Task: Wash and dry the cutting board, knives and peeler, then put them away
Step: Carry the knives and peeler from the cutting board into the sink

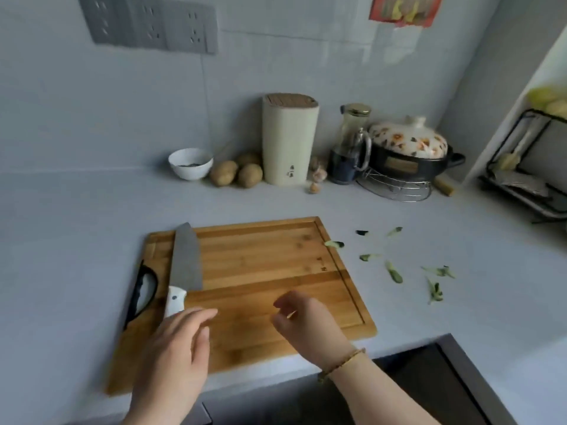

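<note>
Board [260,271] status: wooden, flat on the grey tabletop [92,210], near corner poking past the front edge. Knife [185,262] lies on the board's left part, blade pointing toward the wall, white handle toward the person. Black peeler [144,289] sits along the board's left rim, just beside the knife; too blurred for more detail. Left hand [175,348] hovers over the board at the butt of the knife handle, fingers straight-ish and relaxed, grip released, holding nothing; can't tell whether it touches the handle. Right hand [303,320] is above the board's near-middle, fingers loosely curled, grip empty as far as visible; beaded bracelet [340,363] on that wrist. Green peel scraps [395,271] are scattered on the tabletop right of the board, one touching its right rim. Against the wall: white bowl [190,164], potatoes [236,173], cream knife block [288,139] standing upright, glass bottle [352,142], flower-lidded pot [411,148] on a wire stand [395,188]. Black rack [527,167] at far right.
</note>
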